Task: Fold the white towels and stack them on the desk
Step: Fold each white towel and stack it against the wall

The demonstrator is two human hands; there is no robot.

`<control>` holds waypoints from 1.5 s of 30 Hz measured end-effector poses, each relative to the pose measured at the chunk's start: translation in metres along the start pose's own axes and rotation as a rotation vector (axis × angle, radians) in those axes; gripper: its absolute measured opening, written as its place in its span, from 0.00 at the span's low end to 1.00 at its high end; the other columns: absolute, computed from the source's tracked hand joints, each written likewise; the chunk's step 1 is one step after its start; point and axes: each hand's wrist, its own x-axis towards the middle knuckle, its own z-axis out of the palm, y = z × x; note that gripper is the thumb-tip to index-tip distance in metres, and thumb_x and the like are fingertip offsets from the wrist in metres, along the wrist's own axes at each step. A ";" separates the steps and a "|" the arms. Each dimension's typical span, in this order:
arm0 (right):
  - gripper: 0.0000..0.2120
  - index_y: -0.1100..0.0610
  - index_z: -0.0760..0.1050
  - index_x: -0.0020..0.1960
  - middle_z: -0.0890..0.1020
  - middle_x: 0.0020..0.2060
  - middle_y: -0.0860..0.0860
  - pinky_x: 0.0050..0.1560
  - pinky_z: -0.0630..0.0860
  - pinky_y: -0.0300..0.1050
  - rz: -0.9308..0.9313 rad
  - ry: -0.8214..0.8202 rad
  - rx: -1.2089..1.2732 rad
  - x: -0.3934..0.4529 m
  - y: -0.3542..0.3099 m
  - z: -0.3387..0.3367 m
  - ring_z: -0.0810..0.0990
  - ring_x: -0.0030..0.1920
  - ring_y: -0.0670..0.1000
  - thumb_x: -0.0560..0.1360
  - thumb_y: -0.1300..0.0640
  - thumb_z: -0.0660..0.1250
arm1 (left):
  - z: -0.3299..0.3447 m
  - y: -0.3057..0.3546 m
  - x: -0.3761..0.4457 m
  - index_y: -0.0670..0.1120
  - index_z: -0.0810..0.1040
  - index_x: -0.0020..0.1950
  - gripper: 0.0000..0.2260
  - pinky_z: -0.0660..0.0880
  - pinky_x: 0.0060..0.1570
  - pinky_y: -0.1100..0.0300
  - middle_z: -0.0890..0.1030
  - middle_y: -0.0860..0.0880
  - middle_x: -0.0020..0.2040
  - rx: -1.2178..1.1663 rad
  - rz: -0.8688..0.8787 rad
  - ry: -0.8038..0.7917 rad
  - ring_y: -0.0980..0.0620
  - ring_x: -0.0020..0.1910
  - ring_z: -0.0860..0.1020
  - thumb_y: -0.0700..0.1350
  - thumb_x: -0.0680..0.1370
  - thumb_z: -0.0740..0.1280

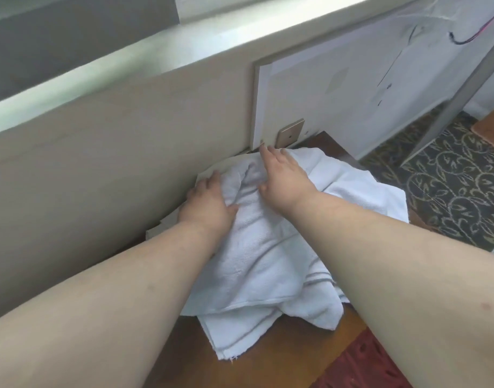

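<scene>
Both hands flat, fingers spread, gripping nothing: left hand (pixel 209 204) and right hand (pixel 285 175) press the far end of the white towel (pixel 257 264), whose long axis runs back toward the person.

Both bare forearms reach forward, converging. The left hand (pixel 209 204) lies palm down with fingers loosely spread; the right hand (pixel 285 175) stretches farther ahead, palm down, fingers extended flat.
</scene>
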 end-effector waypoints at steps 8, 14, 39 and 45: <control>0.19 0.48 0.77 0.60 0.76 0.53 0.51 0.66 0.65 0.50 -0.183 0.014 -0.143 0.023 0.024 -0.004 0.72 0.60 0.58 0.69 0.47 0.67 | -0.021 -0.014 -0.024 0.52 0.72 0.61 0.17 0.73 0.44 0.52 0.73 0.46 0.58 -0.107 0.021 0.148 0.43 0.48 0.74 0.41 0.74 0.58; 0.09 0.51 0.71 0.47 0.76 0.43 0.49 0.66 0.63 0.51 -0.129 -0.011 -0.178 0.015 0.062 -0.015 0.76 0.52 0.58 0.68 0.51 0.67 | -0.036 -0.022 -0.051 0.55 0.73 0.55 0.13 0.73 0.39 0.53 0.73 0.51 0.52 -0.062 0.069 0.189 0.45 0.45 0.74 0.43 0.73 0.60; 0.12 0.50 0.66 0.41 0.71 0.37 0.49 0.38 0.68 0.48 -0.469 0.185 -0.378 -0.140 -0.116 -0.067 0.73 0.38 0.56 0.72 0.41 0.59 | -0.127 -0.184 -0.257 0.55 0.60 0.39 0.12 0.62 0.29 0.57 0.69 0.53 0.38 0.154 0.176 0.372 0.49 0.33 0.70 0.50 0.76 0.63; 0.15 0.51 0.72 0.46 0.75 0.40 0.50 0.40 0.71 0.48 -0.524 0.185 -0.454 -0.204 -0.224 -0.032 0.77 0.42 0.58 0.73 0.39 0.59 | -0.137 -0.286 -0.353 0.55 0.71 0.57 0.09 0.72 0.38 0.54 0.75 0.51 0.50 0.150 0.121 0.456 0.44 0.42 0.75 0.52 0.77 0.64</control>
